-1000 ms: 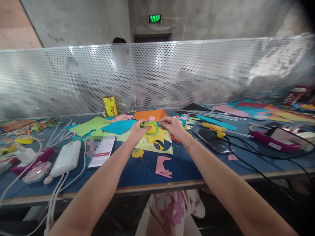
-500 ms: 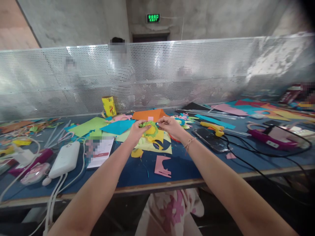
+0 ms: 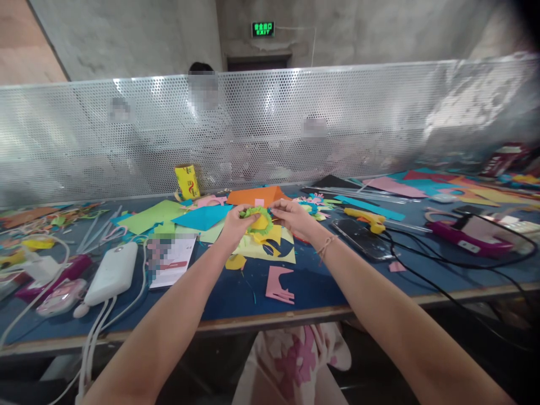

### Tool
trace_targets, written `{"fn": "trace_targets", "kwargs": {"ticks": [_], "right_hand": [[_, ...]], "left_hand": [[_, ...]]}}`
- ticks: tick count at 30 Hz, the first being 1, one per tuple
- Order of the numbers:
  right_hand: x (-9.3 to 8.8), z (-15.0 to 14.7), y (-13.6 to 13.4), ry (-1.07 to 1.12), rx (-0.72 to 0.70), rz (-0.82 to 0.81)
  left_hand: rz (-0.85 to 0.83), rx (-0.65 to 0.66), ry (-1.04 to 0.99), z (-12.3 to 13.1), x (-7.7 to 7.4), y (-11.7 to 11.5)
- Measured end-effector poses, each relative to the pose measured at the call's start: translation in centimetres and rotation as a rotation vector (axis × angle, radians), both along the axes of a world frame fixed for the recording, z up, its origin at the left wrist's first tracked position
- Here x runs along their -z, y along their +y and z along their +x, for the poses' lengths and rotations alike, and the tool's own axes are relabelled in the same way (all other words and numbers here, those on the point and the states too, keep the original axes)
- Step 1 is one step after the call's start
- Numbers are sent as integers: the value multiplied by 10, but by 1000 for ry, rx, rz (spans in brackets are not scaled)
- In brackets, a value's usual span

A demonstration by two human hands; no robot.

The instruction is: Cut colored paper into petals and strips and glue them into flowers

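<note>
Blue tabletop (image 3: 314, 287), pretty messy, with a cut-up pink scrap (image 3: 274, 278) on the near side of both hands. Little yellow piece (image 3: 235, 261) sits just past that, close to the left wrist, and a dark phone (image 3: 363, 241) lies off to the right of the right wrist. Green-and-yellow paper flower (image 3: 262, 223) is right between the two hands, up against the left one. Left hand (image 3: 233, 226) is mostly closed, thumb over the yellow middle, so it's got the flower pinched. Right hand (image 3: 296, 218) is half curled, fingertips close together by the flower's right edge; can't tell if they've got anything. Beyond both hands there's orange paper (image 3: 251, 197), then a perforated screen (image 3: 270, 129), and a green exit sign (image 3: 262, 29) way behind it.
</note>
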State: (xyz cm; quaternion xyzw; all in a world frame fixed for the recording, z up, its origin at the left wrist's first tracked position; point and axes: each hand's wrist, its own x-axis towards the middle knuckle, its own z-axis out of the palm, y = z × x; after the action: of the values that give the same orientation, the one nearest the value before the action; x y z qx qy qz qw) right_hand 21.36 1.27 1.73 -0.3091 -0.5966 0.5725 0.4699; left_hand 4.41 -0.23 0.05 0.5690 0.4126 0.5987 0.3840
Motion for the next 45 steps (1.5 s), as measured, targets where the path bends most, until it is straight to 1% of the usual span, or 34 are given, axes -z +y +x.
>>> {"fn": "trace_targets", "kwargs": {"ticks": [7, 14, 17, 21, 24, 28, 33, 38, 42, 45], "right_hand": [[-2, 1, -2, 146, -48, -100], [-4, 1, -3, 197, 4, -102], [-4, 1, -4, 193, 1, -112], [-2, 0, -2, 166, -39, -65], [0, -2, -1, 135, -30, -38], [3, -5, 0, 106, 30, 1], [7, -6, 4, 19, 119, 185], [8, -7, 4, -112, 119, 294], [9, -9, 3, -122, 125, 293], [10, -8, 5, -137, 133, 282]], "left_hand": [[-27, -39, -34, 2, -1, -2], [-11, -49, -32, 2, 0, 0], [-7, -44, -84, 4, -1, -1], [-81, 29, -194, 7, -3, -5], [-121, 37, -225, 9, -5, -8], [-88, 52, -215, 11, -6, -9], [-39, 73, -140, 13, -10, -11], [29, 5, -51, 13, -9, -11], [50, -26, -17, 12, -6, -9], [43, -39, -29, 12, -7, -10]]}}
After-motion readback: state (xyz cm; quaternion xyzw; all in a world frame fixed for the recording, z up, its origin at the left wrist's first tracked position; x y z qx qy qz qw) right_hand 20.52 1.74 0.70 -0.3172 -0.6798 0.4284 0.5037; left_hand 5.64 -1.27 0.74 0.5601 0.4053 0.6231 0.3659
